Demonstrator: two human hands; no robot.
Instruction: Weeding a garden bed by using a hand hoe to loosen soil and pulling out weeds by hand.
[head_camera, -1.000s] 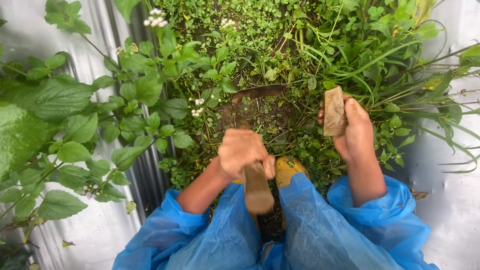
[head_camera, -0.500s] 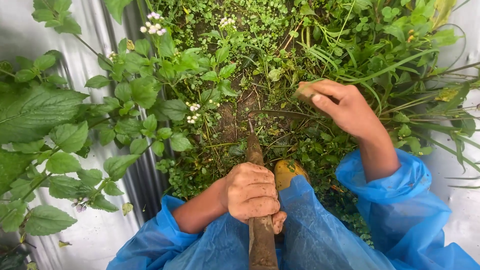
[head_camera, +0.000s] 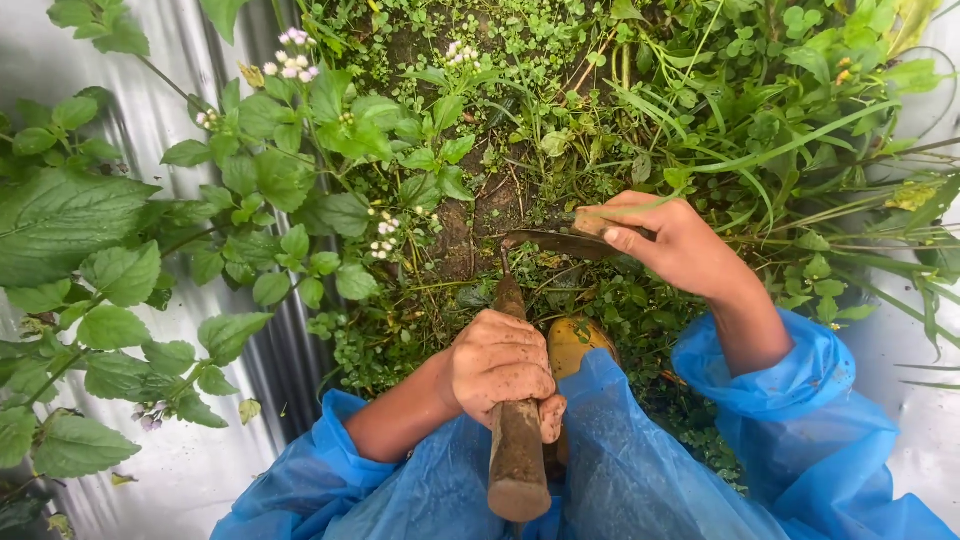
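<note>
We grip a muddy wooden handle (head_camera: 515, 440) in our left hand (head_camera: 500, 368), fingers curled tight around it, knuckles up and smeared with soil. The handle runs forward from that hand toward a dark curved blade (head_camera: 555, 242) lying across the ground just ahead; where handle and blade join is hidden among stems, so we cannot tell how they meet. Our right hand (head_camera: 672, 243) sits ahead of the left and to its right, fingers closed over a small pale block (head_camera: 592, 222) that it presses against the blade's right end. Just right of the left hand a yellow boot toe (head_camera: 575, 342) pokes out between blue raincoat sleeves (head_camera: 800, 400). Left of the left hand stand broad-leaved weeds (head_camera: 130, 270) with small pale flowers (head_camera: 290, 65), against corrugated metal sheeting (head_camera: 170, 130). Long grass blades (head_camera: 790, 145) arch beyond the right hand.
</note>
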